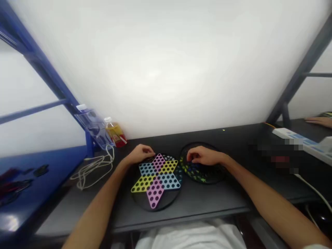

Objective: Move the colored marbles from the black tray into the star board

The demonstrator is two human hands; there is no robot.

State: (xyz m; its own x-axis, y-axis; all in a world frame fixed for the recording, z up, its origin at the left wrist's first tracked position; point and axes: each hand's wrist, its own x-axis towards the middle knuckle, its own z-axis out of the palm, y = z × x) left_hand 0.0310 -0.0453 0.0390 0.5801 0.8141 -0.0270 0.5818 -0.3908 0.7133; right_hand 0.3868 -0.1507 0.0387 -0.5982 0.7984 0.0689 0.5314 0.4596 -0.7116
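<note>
A star-shaped Chinese checkers board (157,177) in pink, yellow and blue, full of round holes, lies over a round clear tray (166,204) with a dark rim. My left hand (141,154) is closed at the far left edge of the board, its fingertips by the upper point; whatever they grip is hidden. To the right lies a second round tray (201,182) with small yellow, green and blue pieces (191,171) in it. Over that tray my right hand (204,155) reaches in from the right, fingers curled down among the pieces. What it pinches cannot be made out.
Left of the board lie a coiled white cable (85,171), a bottle of yellow drink (116,133) and a clear bottle (95,126). On the right is a white power strip (303,143). Another person's hand (320,121) rests at the far right. A white wall (160,69) stands behind.
</note>
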